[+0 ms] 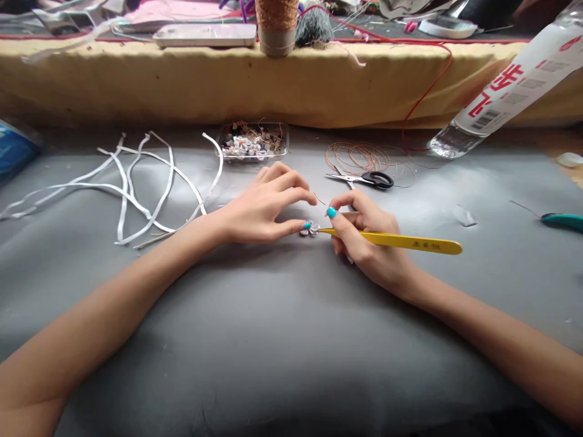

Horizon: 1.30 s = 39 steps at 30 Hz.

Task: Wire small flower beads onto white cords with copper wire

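A small pale flower-shaped piece (313,230) with looped petals lies on the grey work surface, in front of me. My left hand (277,206) reaches over from the left, its thumb tip touching the piece's edge while the other fingers stretch out apart above the surface. Between the thumb and fingers of my right hand (364,233) is a pair of yellow tweezers (410,241), held nearly level. Their tips meet the right side of the flower piece; whether they pinch it, I cannot tell. A thin reddish thread shows between my two hands.
White cords (170,164) lie loose at the left. Behind my hands are a clear box (255,156) of small beads, coiled copper-coloured thread (359,156) and black-handled scissors (377,179). A water bottle (505,91) leans at the back right; a teal-handled tool (562,221) lies at the right edge.
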{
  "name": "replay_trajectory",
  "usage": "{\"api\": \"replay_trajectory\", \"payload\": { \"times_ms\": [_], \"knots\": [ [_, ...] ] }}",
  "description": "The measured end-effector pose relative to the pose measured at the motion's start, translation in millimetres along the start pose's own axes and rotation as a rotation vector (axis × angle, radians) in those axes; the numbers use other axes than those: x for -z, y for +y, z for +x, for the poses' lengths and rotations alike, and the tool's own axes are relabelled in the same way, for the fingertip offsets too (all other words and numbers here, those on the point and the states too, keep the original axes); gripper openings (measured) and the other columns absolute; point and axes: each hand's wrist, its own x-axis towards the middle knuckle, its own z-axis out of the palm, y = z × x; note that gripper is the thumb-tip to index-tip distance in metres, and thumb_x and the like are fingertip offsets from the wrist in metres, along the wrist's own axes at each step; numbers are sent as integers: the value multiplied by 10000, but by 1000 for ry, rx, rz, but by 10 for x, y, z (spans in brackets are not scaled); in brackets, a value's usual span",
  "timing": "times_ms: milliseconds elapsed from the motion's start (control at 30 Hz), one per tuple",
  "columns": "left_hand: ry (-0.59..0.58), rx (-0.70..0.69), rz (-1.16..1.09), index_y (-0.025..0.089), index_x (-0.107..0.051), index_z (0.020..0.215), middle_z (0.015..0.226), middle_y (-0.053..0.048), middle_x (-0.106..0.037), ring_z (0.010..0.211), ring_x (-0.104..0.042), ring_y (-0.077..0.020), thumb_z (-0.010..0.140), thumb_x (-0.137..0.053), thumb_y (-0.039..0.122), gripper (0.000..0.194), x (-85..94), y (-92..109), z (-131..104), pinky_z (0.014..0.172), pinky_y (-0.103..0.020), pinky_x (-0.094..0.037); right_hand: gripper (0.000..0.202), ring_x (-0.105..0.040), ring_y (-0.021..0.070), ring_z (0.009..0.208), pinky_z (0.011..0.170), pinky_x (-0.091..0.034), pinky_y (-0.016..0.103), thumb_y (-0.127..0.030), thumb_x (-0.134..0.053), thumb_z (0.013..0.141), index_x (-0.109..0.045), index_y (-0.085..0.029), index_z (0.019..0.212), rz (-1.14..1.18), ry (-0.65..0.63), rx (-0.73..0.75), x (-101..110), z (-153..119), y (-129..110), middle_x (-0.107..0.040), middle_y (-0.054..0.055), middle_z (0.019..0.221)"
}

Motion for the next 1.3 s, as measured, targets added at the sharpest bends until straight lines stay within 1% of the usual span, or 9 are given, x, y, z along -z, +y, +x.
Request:
{"api": "replay_trajectory", "payload": {
  "times_ms": [200, 400, 533, 733, 833, 967, 1067, 1133, 1300],
  "knots": [
    [-61, -42, 77, 187, -589, 940, 926, -63, -590, 920, -443, -201, 815, -487, 336, 219, -41, -42, 2, 814, -339, -355, 127, -376, 66, 376, 394, -282, 207, -331, -447, 840, -411, -210, 826, 185, 108, 13, 50, 13, 34, -440, -76, 463],
    [490, 375, 331, 201, -561, 1033, 877, -65, -598, 948, -478, -242, 797, -507, 230, 244, 130, -469, -49, 853, -412, -321, 147, -392, 74, 410, 423, -300, 208, -349, -457, 834, -420, -207, 828, 185, 125, 9, 72, 78, 97, -454, -69, 480],
    [573, 576, 275, 201, -525, 1077, 835, -36, -624, 896, -493, -226, 751, -535, 178, 327, 276, -742, -116, 851, -416, -342, 160, -413, 84, 458, 462, -332, 213, -350, -456, 835, -422, -204, 889, 7, 68, 48, 66, 104, 134, -459, -59, 538],
    [750, 736, 275, 162, -546, 944, 805, -10, -586, 866, -489, -161, 781, -470, 141, 181, 478, -775, -158, 825, -345, -352, 199, -533, 152, 710, 585, -435, 263, -127, -407, 814, -521, -179, 969, -568, 37, 458, 80, 139, 233, -540, 84, 913],
    [601, 787, 237, 167, -562, 812, 712, 13, -555, 733, -490, -124, 790, -479, 261, 127, 620, -777, -226, 697, -277, -349, 314, -557, 170, 778, 634, -471, 282, -66, -353, 811, -524, -175, 1050, -610, -89, 557, 67, 138, 246, -556, 104, 962],
    [70, 877, 133, 188, -563, 557, 498, 15, -499, 561, -457, -133, 658, -573, 427, 259, 768, -770, -337, 531, -246, -257, 281, -561, 169, 763, 650, -485, 291, -108, -378, 829, -522, -167, 1063, -599, -115, 573, 49, 133, 234, -562, 107, 954],
    [-96, 860, -81, 186, -557, 506, 490, 17, -490, 500, -411, -105, 621, -593, 390, 237, 841, -732, -379, 498, -250, -233, 252, -560, 175, 764, 671, -485, 304, -133, -384, 839, -522, -145, 1050, -582, -97, 564, 46, 136, 238, -559, 111, 939],
    [-9, 782, -316, 180, -541, 509, 495, 20, -468, 487, -379, -83, 633, -597, 386, 247, 873, -689, -366, 487, -256, -236, 241, -556, 178, 765, 687, -480, 320, -143, -385, 841, -527, -140, 1036, -548, -104, 554, 48, 130, 229, -558, 114, 934],
    [675, 524, -807, 200, -469, 645, 473, 52, -328, 443, -266, -51, 714, -527, 431, 248, 760, -416, -157, 444, -260, -200, 201, -545, 147, 770, 688, -473, 299, -249, -412, 857, -525, -169, 1003, -95, -137, 285, 75, 69, 69, -560, 78, 904]
  ]
}}
